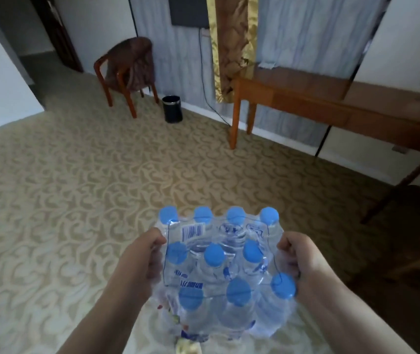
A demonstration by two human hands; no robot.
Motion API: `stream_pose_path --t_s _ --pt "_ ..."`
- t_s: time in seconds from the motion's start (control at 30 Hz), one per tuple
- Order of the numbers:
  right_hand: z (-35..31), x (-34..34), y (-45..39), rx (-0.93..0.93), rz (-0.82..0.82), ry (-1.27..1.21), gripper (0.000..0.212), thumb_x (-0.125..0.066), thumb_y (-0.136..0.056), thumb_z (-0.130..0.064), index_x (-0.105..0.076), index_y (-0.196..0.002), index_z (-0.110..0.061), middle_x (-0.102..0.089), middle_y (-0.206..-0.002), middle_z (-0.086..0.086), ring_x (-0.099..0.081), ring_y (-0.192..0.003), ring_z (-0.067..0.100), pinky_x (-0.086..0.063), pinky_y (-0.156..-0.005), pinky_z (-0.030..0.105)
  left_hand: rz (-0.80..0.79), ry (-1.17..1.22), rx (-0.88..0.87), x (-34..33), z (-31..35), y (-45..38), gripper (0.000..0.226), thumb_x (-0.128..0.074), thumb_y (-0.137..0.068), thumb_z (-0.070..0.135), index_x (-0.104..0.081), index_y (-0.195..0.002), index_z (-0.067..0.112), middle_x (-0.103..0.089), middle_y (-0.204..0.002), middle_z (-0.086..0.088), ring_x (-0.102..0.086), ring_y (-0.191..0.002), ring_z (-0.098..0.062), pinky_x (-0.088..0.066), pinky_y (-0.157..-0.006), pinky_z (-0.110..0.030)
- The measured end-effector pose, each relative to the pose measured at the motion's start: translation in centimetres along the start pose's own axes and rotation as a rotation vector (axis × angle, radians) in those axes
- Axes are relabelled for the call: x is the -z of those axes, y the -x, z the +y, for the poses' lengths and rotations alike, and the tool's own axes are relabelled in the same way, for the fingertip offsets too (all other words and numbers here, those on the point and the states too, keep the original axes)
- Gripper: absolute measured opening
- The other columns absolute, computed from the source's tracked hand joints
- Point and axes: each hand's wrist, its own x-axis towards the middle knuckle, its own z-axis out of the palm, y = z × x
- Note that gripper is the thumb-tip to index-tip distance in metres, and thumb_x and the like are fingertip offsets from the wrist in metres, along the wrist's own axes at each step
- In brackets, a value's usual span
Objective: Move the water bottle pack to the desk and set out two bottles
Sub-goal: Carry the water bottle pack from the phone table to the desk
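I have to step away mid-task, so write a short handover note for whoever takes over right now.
Left hand: gripping the left side of the water bottle pack.
Right hand: gripping its right side.
The pack is carried in the air above the carpet, wrap still around the bottles.
The desk stands ahead to the right.
Done: pack lifted.
Left: carry it to the desk, set it down, take out two bottles.

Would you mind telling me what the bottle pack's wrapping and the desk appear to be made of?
The wrapping looks like thin clear plastic film: glossy, wrinkled, with the blue caps showing through it. The desk appears to be reddish-brown wood or veneer with a smooth, slightly shiny top.
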Motion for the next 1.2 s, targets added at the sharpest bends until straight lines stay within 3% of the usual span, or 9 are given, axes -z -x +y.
stream_pose_path --t_s 0.23,0.37,0.77,0.93,1.2 --pt "-9.0 -7.1 -10.1 -0.004 0.038 -0.218 0.032 -0.044 -0.075 -0.013 -0.020 -0.057 -0.025 -0.013 -0.039 -0.009 -0.008 -0.027 0.006 -0.009 -0.028 0.010 -0.131 -0.106 0.017 -7.1 11.2 -15.5 0.050 -0.044 -0.084 0.005 -0.028 -0.041 0.025 -0.018 -0.031 0.012 -0.013 -0.022 -0.001 -0.009 -0.029 -0.007" --pt "-15.6 -9.0 -16.7 0.032 0.106 -0.255 0.033 -0.045 -0.075 -0.012 -0.021 -0.056 -0.024 -0.016 -0.037 -0.009 -0.010 -0.026 0.006 -0.009 -0.027 0.011 -0.194 -0.158 0.021 -12.9 15.9 -23.4 0.042 -0.041 -0.081 0.004 -0.024 -0.049 0.025 -0.019 -0.032 0.012 -0.013 -0.023 -0.002 -0.009 -0.029 -0.009" --pt "-36.6 -13.6 -38.7 0.064 0.109 -0.223 0.035 -0.046 -0.076 -0.009 -0.024 -0.053 -0.023 -0.019 -0.035 -0.008 -0.013 -0.026 0.005 -0.013 -0.025 0.012 -0.186 -0.111 0.068 -30.1 26.6 -44.5 0.051 -0.043 -0.078 0.007 -0.025 -0.034 0.025 -0.020 -0.029 0.011 -0.013 -0.021 -0.003 -0.012 -0.026 -0.007" --pt "-43.5 -16.3 -47.6 0.038 0.121 -0.212 0.034 -0.048 -0.077 -0.007 -0.029 -0.054 -0.021 -0.021 -0.036 -0.008 -0.013 -0.027 0.006 -0.011 -0.029 0.013 -0.147 -0.103 0.073 -36.0 31.1 -53.8 0.046 -0.045 -0.079 0.006 -0.025 -0.042 0.024 -0.020 -0.030 0.011 -0.013 -0.021 -0.003 -0.012 -0.025 -0.009" --pt "-53.5 -21.0 -62.4 0.055 0.197 -0.326 0.036 -0.046 -0.077 -0.006 -0.023 -0.055 -0.022 -0.018 -0.034 -0.007 -0.013 -0.024 0.007 -0.011 -0.027 0.011 -0.234 -0.204 0.045 -46.9 39.1 -70.7 0.042 -0.047 -0.080 0.006 -0.026 -0.049 0.023 -0.022 -0.031 0.010 -0.016 -0.023 -0.003 -0.015 -0.024 -0.011"
